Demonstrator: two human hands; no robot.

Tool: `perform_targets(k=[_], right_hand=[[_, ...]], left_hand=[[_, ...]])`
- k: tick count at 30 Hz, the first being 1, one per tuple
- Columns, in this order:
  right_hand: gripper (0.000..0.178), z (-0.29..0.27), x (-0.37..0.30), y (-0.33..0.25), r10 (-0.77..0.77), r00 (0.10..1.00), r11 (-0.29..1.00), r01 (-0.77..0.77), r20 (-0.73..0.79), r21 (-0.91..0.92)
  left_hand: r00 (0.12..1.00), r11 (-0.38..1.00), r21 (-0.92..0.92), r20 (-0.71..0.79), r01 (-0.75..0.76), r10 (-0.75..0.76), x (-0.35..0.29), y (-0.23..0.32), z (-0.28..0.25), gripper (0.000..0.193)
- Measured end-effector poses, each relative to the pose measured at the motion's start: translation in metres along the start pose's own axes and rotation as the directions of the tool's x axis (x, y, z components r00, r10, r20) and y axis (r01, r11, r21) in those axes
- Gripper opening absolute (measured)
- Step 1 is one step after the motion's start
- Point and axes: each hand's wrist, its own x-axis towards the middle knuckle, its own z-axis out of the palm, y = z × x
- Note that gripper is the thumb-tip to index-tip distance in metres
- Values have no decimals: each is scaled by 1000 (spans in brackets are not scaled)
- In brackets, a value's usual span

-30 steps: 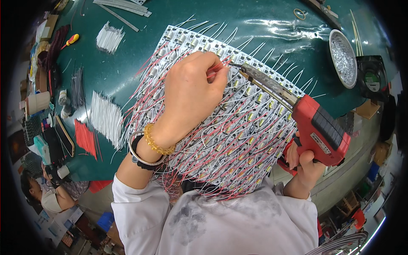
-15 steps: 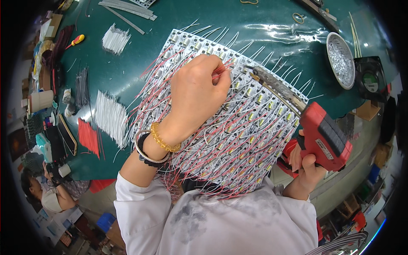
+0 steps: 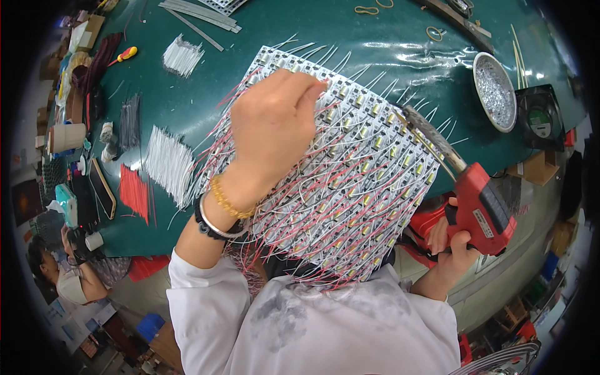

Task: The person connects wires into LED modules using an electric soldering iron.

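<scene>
A large white circuit board panel, covered with small components and rows of red, white and dark wires, lies tilted before me and overhangs the table edge. Above its upper part is my left hand, thumb and fingers pinched on a thin red wire, of which only a bit shows at the fingertips. My right hand grips the handle of a red and black soldering gun. The gun's tip points up-left over the panel's right part, apart from my left hand.
Bundles of white wires, red wires and dark wires lie left on the green table. A bowl of silvery bits and a black fan stand right. Another person sits at far left.
The soldering gun's tip has drawn away to the right from my left hand. My left hand has shifted slightly left and up, still pinched. The view has shifted a little.
</scene>
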Motion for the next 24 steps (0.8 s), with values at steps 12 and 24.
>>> perform_targets(k=[12, 24], right_hand=[[72, 12, -1, 5, -5, 999, 998, 3, -45, -60], [67, 1, -6, 7, 221, 975, 969, -223, -37, -101]], left_hand=[[964, 972, -161, 230, 170, -130, -11, 7, 28, 11], [976, 978, -162, 193, 135, -102, -12, 6, 33, 9]])
